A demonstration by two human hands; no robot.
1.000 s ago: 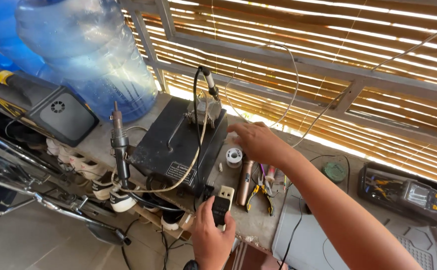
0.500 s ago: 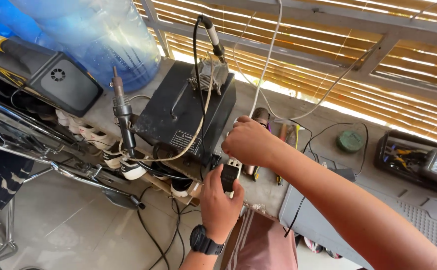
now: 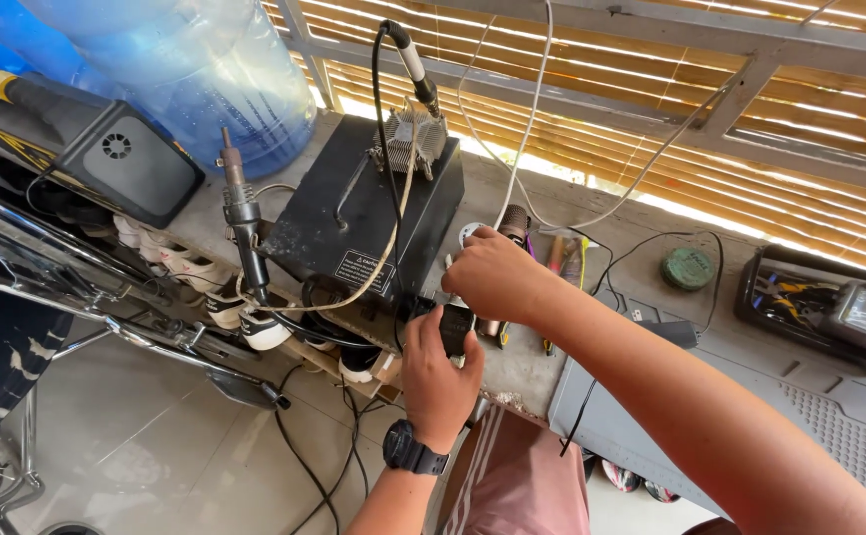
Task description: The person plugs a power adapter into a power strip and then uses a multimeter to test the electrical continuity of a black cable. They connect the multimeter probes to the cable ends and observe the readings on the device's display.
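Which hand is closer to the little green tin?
The right hand. It sits at the front of the black box, with tools lying between it and the green tin. The left hand is lower down, farther off, fingers around a small black part.

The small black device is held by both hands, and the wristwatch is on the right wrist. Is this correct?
Not quite. The head view shows the black wristwatch on the left wrist, not the right. The rest holds: the left hand and the right hand both hold the small black device beside the black box.
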